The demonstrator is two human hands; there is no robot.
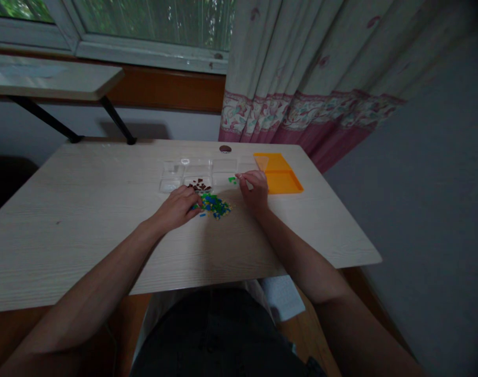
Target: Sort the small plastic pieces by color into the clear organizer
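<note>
In the middle of the frame, the left hand [182, 204] is half curled and its fingers touch the left edge of a pile of blue, green and yellow pieces [216, 206]. The right hand [255, 187], a little right of the centre, has thumb and finger close together above the clear box [224, 166]. For both hands, I cannot tell if a piece is gripped. The box lies just behind the pile; brown pieces [200, 185] and a few green pieces [232, 180] are in separate compartments. Beside the right hand is an orange tray [281, 181]. Behind the table [105, 230], a curtain [262, 63] hangs at the upper right.
</note>
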